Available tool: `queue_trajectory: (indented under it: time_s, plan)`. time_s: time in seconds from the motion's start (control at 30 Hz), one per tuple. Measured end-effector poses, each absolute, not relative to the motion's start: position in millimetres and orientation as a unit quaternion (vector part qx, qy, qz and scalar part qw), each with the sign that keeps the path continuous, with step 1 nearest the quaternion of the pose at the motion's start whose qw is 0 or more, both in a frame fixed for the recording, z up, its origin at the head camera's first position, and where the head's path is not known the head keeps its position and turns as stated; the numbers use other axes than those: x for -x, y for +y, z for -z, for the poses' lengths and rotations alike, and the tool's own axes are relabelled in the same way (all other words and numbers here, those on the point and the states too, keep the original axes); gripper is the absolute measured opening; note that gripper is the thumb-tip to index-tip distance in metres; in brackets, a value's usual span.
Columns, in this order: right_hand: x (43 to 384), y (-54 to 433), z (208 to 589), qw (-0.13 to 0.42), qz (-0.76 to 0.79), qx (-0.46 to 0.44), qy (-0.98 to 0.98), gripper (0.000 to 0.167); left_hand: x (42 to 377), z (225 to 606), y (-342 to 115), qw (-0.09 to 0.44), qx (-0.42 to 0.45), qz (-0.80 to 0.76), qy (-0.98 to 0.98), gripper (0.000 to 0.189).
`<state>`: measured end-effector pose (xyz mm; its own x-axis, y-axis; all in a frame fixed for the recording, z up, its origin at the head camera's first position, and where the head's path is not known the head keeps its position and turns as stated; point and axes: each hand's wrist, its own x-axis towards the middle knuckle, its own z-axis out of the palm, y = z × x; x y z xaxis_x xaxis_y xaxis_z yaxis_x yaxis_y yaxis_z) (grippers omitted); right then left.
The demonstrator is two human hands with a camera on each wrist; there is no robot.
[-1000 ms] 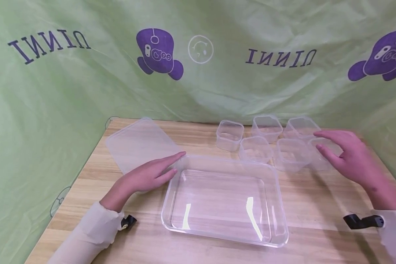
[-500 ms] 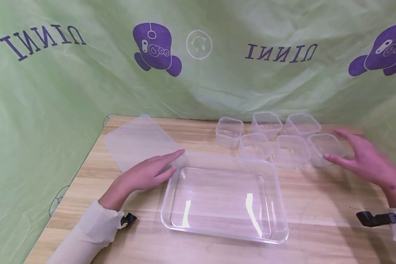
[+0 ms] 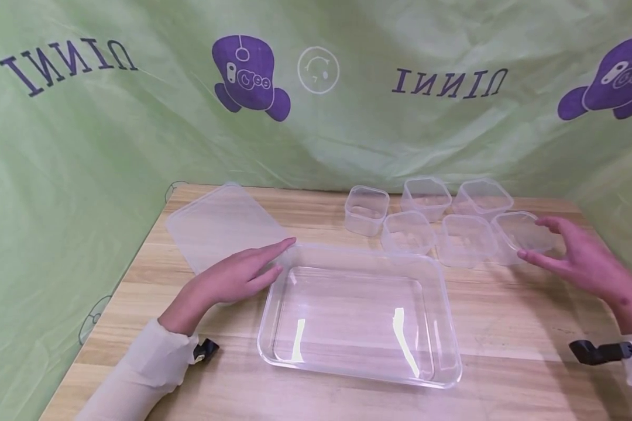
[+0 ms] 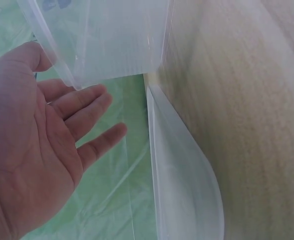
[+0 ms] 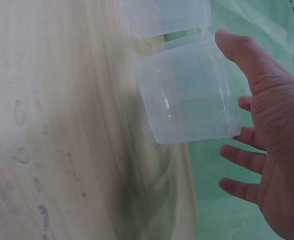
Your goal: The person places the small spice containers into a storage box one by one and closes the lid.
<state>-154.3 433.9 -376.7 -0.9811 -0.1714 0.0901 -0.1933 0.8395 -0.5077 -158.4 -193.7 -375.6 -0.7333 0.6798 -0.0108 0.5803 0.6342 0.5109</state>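
A large clear plastic container (image 3: 358,374) stands in the middle of the wooden table. My left hand (image 3: 234,279) is at its far left corner, fingers extended; the left wrist view shows the fingertips right at the container's rim (image 4: 52,50). Over to the right, my right hand (image 3: 584,257) reaches around the nearest small clear container (image 3: 521,237). In the right wrist view, the thumb (image 5: 236,47) lies along this container's rim side and the other fingers are spread behind its lower corner. Nothing is lifted.
Several more small clear containers, such as the front middle one (image 3: 466,240) and the leftmost one (image 3: 367,210), stand in two rows at the back right. A translucent flat lid (image 3: 223,225) lies at the back left. A green printed curtain (image 3: 347,146) hangs behind the table (image 3: 505,374).
My right hand has moved rightward from over the front-row containers to the rightmost one, its fingertips now at that container's rim. My left hand stays at the large container's corner.
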Motion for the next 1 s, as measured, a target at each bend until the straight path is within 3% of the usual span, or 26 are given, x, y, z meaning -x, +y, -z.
queue_trajectory:
  time_s: [0.2, 0.3, 0.8, 1.0]
  plan:
    - [152, 439, 385, 0.052, -0.261, -0.118, -0.957, 0.033, 159, 375, -194, 0.104, -0.349, -0.242, 0.899, 0.058]
    - [152, 441, 387, 0.071, -0.258, -0.133, -0.954, 0.018, 158, 375, -194, 0.107, -0.347, -0.244, 0.899, 0.058]
    - [152, 446, 386, 0.084, -0.225, -0.145, -0.960, 0.011, 159, 378, -195, 0.119, -0.344, -0.255, 0.896, 0.060]
    - [151, 445, 382, 0.064, -0.234, -0.136, -0.960, 0.012, 159, 377, -194, 0.123, -0.343, -0.258, 0.895, 0.059]
